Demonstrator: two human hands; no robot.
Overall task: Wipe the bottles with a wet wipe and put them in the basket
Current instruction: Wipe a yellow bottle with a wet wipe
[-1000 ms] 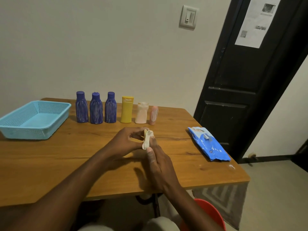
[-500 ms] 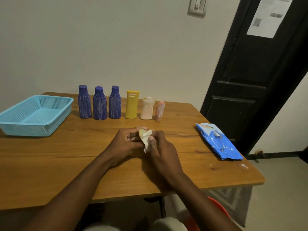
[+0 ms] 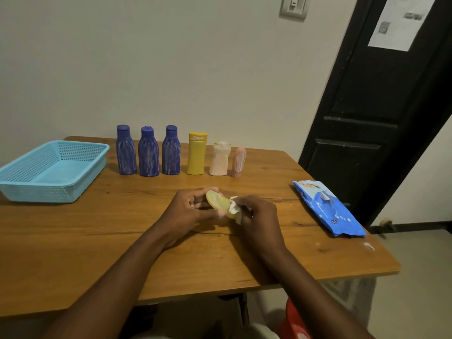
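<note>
Holding a small pale-yellow plastic bottle (image 3: 216,200) over the wooden counter (image 3: 97,241), the left grip (image 3: 188,211) curls round it; the right grip (image 3: 259,216) pinches a crumpled white wet wipe (image 3: 233,209) against it (light-blue mesh plastic basket (image 3: 49,194) stands far left, well apart).

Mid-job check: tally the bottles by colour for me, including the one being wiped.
Purple bottles: 3
Yellow: 2, the tall yellow bottle in the row, the small yellow bottle in the left hand, right hand holding the wet wipe
Pale pink: 2, the squat bottle, the slim bottle
Total: 7, with 0 in the basket
</note>
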